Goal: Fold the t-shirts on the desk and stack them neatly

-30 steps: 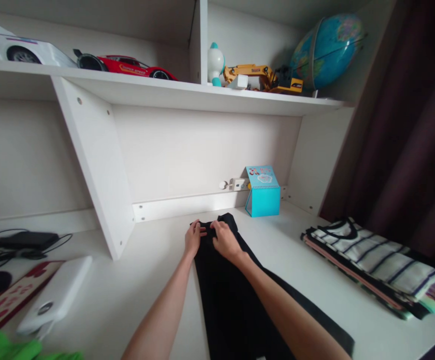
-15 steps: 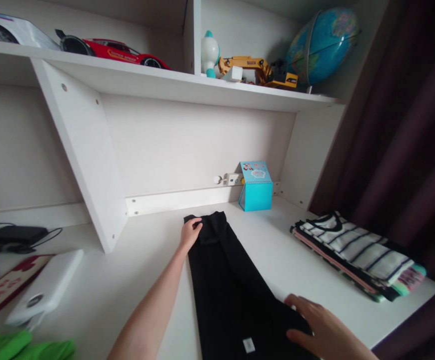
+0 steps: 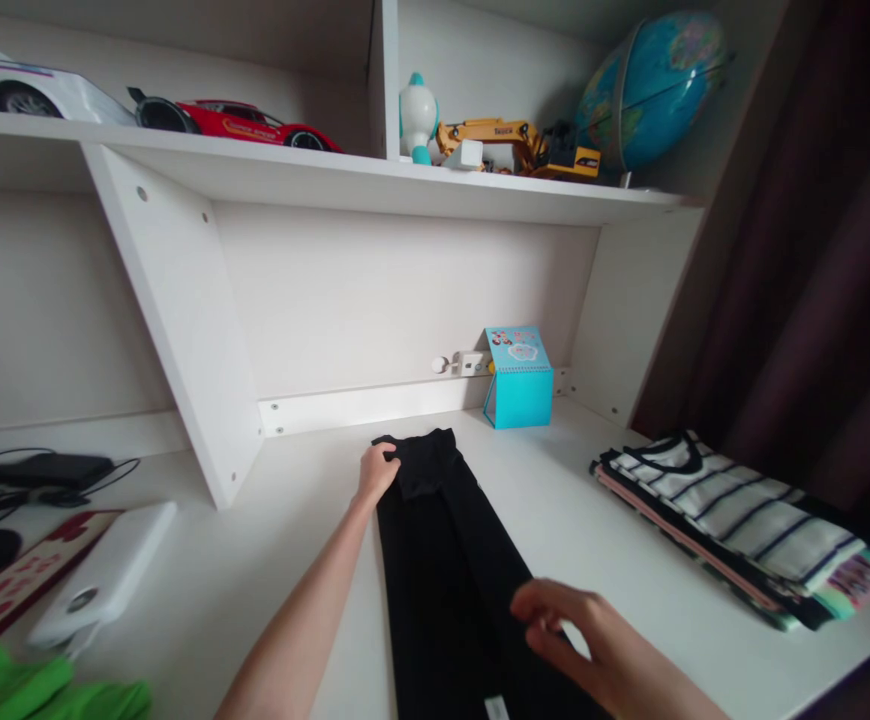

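A long black garment (image 3: 435,590) lies folded lengthwise on the white desk, its far end doubled over in a short flap. Near the bottom of the view a small white label (image 3: 496,708) shows on the cloth. My left hand (image 3: 379,470) pinches the garment's far left corner between thumb and fingers. Over the garment's right edge, closer to me, is my right hand (image 3: 585,635). Its fingers are bent, with a gap between thumb and forefinger and no cloth visible in it.
To the right sits a stack of folded clothes (image 3: 735,520), a striped shirt on top. A blue desk calendar (image 3: 523,398) stands at the back. On the left are a white power bank (image 3: 105,575), cables and green cloth (image 3: 37,685). Toys and a globe (image 3: 652,90) occupy the shelf (image 3: 315,170).
My right hand has moved up and left along the garment's right edge, off its earlier spot. My left hand stays at the far corner, and the view has shifted slightly.
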Available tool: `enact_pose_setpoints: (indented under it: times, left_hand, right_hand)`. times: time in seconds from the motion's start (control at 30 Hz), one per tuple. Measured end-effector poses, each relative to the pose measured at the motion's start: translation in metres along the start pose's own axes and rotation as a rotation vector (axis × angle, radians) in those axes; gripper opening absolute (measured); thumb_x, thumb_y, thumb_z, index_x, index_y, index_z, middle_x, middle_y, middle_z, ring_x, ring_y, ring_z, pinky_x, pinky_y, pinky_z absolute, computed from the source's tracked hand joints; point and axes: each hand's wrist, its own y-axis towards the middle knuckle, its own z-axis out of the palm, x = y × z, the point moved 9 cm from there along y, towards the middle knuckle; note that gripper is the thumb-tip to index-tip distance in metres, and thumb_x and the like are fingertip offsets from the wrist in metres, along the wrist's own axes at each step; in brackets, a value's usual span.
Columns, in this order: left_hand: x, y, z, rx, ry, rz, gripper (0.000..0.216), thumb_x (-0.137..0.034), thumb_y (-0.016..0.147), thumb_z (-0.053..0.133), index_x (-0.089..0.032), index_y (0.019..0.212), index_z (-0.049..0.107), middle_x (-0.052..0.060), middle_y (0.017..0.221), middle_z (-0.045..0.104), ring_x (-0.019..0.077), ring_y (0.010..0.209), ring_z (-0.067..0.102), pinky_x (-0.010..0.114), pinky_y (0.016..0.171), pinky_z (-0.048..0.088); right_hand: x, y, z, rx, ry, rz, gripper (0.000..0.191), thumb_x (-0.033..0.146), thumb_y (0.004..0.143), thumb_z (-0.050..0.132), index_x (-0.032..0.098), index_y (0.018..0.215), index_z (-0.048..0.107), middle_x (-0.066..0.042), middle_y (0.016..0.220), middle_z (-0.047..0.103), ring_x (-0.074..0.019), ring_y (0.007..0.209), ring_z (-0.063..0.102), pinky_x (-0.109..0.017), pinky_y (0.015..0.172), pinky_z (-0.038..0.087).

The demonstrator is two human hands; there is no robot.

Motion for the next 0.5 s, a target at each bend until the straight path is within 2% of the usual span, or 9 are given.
enact_pose_setpoints:
  times: [0.07, 0.17, 0.27, 0.33, 0.4, 0.5]
  left_hand:
    - [0.004, 0.002, 0.003, 0.076, -0.030, -0.072, 0.031, -0.014, 0.068, 0.062, -0.014, 0.098, 0.062, 0.008, 0.096, 0.067, 0.0160, 0.073, 0.065, 0.029, 0.076, 0.050]
    - [0.000, 0.001, 0.009, 0.211, -0.079, -0.124, 0.049, -0.027, 0.067, 0.067, -0.009, 0.112, 0.055, 0.008, 0.087, 0.069, 0.0153, 0.059, 0.065, 0.026, 0.059, 0.053]
    - [-0.007, -0.003, 0.008, 0.306, -0.075, -0.130, 0.062, -0.024, 0.064, 0.069, -0.007, 0.120, 0.048, 0.008, 0.083, 0.069, 0.0168, 0.060, 0.065, 0.025, 0.056, 0.053]
    - [-0.008, -0.005, 0.002, 0.315, -0.026, -0.138, 0.062, -0.018, 0.063, 0.068, -0.007, 0.121, 0.047, 0.008, 0.082, 0.068, 0.0175, 0.059, 0.065, 0.025, 0.055, 0.053]
    - [-0.009, -0.006, -0.008, 0.280, 0.056, -0.142, 0.057, -0.013, 0.057, 0.069, -0.010, 0.112, 0.054, 0.010, 0.086, 0.067, 0.0192, 0.058, 0.066, 0.028, 0.057, 0.052]
    - [-0.021, -0.005, -0.019, 0.174, 0.191, -0.114, 0.041, -0.012, 0.053, 0.070, -0.015, 0.092, 0.061, 0.013, 0.106, 0.060, 0.0261, 0.078, 0.066, 0.035, 0.073, 0.050]
  right_hand:
    - [-0.013, 0.014, -0.005, -0.163, -0.117, -0.018, 0.035, 0.035, 0.087, 0.039, 0.022, 0.117, 0.053, -0.007, 0.123, 0.054, -0.0179, 0.110, 0.052, -0.028, 0.093, 0.042]
    - [-0.032, 0.031, 0.027, -0.081, -0.271, -0.068, 0.052, 0.039, 0.085, 0.043, 0.018, 0.132, 0.039, -0.011, 0.140, 0.030, -0.0250, 0.127, 0.030, -0.040, 0.103, 0.031]
    - [-0.046, 0.036, 0.051, -0.030, -0.354, -0.099, 0.054, 0.041, 0.086, 0.041, 0.017, 0.134, 0.033, -0.011, 0.140, 0.024, -0.0274, 0.128, 0.023, -0.045, 0.102, 0.031]
    - [-0.050, 0.036, 0.054, -0.073, -0.384, -0.131, 0.054, 0.041, 0.085, 0.042, 0.019, 0.134, 0.032, -0.010, 0.139, 0.025, -0.0283, 0.127, 0.025, -0.045, 0.100, 0.033]
    - [-0.053, 0.036, 0.054, -0.135, -0.414, -0.174, 0.055, 0.042, 0.084, 0.047, 0.023, 0.133, 0.031, -0.009, 0.138, 0.028, -0.0294, 0.125, 0.028, -0.046, 0.097, 0.037]
    - [-0.061, 0.039, 0.056, -0.179, -0.463, -0.236, 0.056, 0.045, 0.083, 0.047, 0.029, 0.133, 0.028, -0.007, 0.136, 0.031, -0.0300, 0.123, 0.034, -0.047, 0.093, 0.041]
